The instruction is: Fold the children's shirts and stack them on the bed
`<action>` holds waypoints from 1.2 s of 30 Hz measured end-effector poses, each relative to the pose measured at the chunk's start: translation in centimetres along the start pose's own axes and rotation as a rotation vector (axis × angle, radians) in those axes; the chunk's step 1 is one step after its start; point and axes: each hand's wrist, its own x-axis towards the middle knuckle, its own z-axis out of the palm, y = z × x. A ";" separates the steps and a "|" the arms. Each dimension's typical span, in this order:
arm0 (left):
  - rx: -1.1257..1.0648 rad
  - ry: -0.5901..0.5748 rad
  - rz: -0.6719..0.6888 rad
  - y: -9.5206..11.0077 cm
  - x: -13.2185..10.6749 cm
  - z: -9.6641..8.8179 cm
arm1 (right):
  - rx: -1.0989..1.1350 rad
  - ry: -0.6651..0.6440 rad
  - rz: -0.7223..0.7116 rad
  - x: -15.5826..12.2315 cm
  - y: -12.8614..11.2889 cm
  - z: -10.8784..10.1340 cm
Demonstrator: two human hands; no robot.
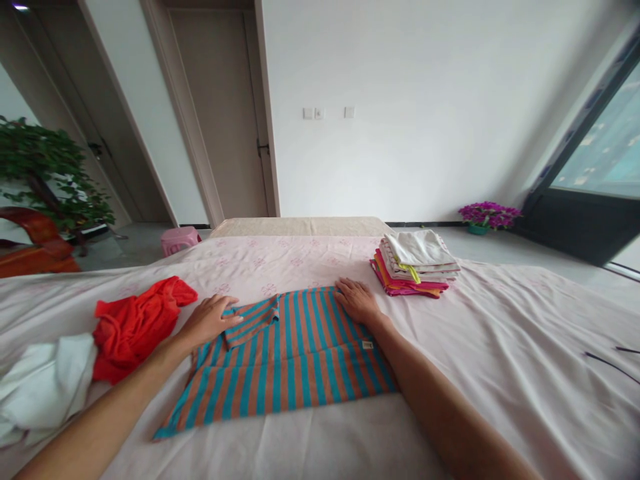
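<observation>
A striped shirt in blue and brown lies spread on the pink bed sheet, its short sleeve folded inward at the left. My left hand rests at that sleeve's outer edge, thumb and fingers apart. At the far right corner of the shirt, my right hand lies flat with fingers stretched out over the cloth. A small pale label shows near my right forearm, which covers part of the shirt's right edge.
Left of the shirt lie a crumpled red garment and a crumpled white one. A stack of folded clothes stands beyond my right hand. Dark thin cords or straps lie at the right. Past the bed stands a pink stool.
</observation>
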 end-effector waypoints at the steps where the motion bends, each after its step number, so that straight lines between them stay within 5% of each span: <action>1: -0.017 -0.025 -0.036 -0.1 -0.1 -0.3 | 0.005 0.012 0.000 0.1 0.1 0.0; 6: -0.120 -0.101 -0.127 -0.1 0.2 -0.9 | -0.059 0.068 0.057 0.6 0.3 -1.0; 14: -0.227 0.002 -0.049 0.1 -0.4 -2.0 | -0.111 -0.005 -0.077 1.4 1.3 -4.9; 21: -0.340 0.080 0.056 1.9 -4.2 -3.8 | 0.091 0.044 -0.196 -3.0 2.6 -6.8; 29: -0.360 -0.048 0.126 2.3 -8.8 -3.8 | 0.119 0.047 -0.279 -7.8 2.7 -7.2; 36: -0.346 -0.087 0.090 2.1 -10.0 -4.3 | 0.195 0.069 -0.231 -9.5 2.7 -8.0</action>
